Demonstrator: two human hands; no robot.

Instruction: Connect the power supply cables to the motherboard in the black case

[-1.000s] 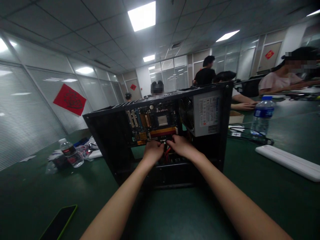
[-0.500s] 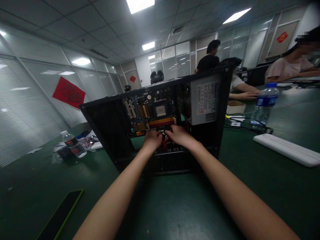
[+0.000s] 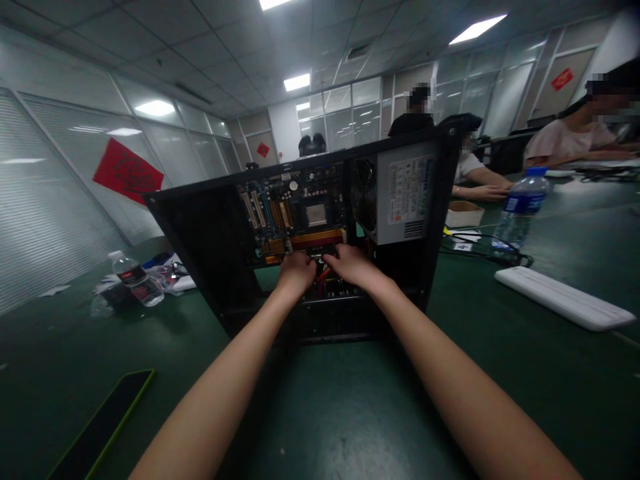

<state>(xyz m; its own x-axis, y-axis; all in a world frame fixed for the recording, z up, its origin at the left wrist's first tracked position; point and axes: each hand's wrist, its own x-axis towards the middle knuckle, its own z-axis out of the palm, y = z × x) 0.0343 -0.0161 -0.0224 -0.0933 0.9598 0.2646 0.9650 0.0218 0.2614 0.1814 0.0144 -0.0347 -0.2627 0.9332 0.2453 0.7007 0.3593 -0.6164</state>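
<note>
An open black computer case (image 3: 185,227) stands on the table in front of me, its open side facing me. Inside it, a motherboard (image 3: 300,200) is mounted at the back, with yellow and red memory slots (image 3: 317,238). A grey power supply (image 3: 407,193) fills the upper right corner. My left hand (image 3: 297,273) is closed just below the board's lower edge. Close beside it, my right hand (image 3: 353,264) has its fingers pinched together. Red cables (image 3: 324,273) show between and under the hands. Whatever the fingertips grip is small, dark and mostly hidden.
A phone-like black slab with a green edge (image 3: 103,423) lies front left. Behind it are a bottle (image 3: 137,280) and clutter. On the right are a blue-capped bottle (image 3: 523,210), black cables (image 3: 480,250), a long white device (image 3: 563,300) and a small box (image 3: 465,215). Other people sit beyond.
The whole view has shifted slightly, so the case and table things sit a little further left. Both hands stay at the same spot inside the case, with only small finger movement.
</note>
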